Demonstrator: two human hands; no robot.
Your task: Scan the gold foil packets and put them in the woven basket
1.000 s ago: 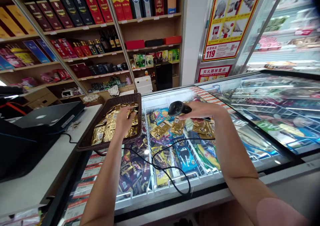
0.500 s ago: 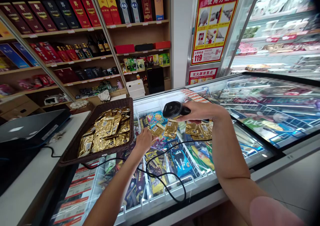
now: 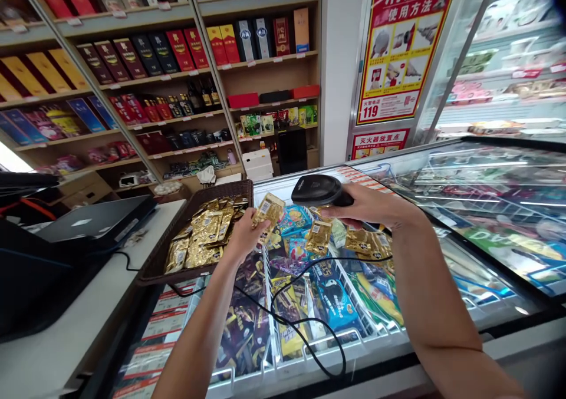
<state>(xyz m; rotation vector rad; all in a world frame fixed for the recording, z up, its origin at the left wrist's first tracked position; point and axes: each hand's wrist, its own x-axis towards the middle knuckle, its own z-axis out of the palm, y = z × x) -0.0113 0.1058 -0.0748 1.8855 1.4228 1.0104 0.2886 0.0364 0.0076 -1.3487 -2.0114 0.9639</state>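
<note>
My left hand (image 3: 244, 234) grips a gold foil packet (image 3: 269, 209) with its printed label turned up, raised just right of the basket. In my right hand (image 3: 369, 205) is a black barcode scanner (image 3: 317, 190), its head pointing left toward that packet. Below the scanner, another gold packet (image 3: 319, 236) lies on the freezer's glass lid, and a few more gold packets (image 3: 367, 243) lie under my right wrist. A brown woven basket (image 3: 152, 269) at the left is heaped with gold packets (image 3: 206, 228). The scanner's black cable (image 3: 305, 272) loops over the glass.
Under the glass of the chest freezer (image 3: 398, 346), wire baskets hold colourful packs. A white counter (image 3: 101, 299) with a flat grey and black device (image 3: 95, 222) stands left. Shelves (image 3: 274, 54) of boxes and a red poster (image 3: 404, 51) are behind.
My left hand has lifted a gold packet off the glass and moved it up toward the basket. The scanner stays in my right hand. The view has shifted, so the surroundings appear further right and lower.
</note>
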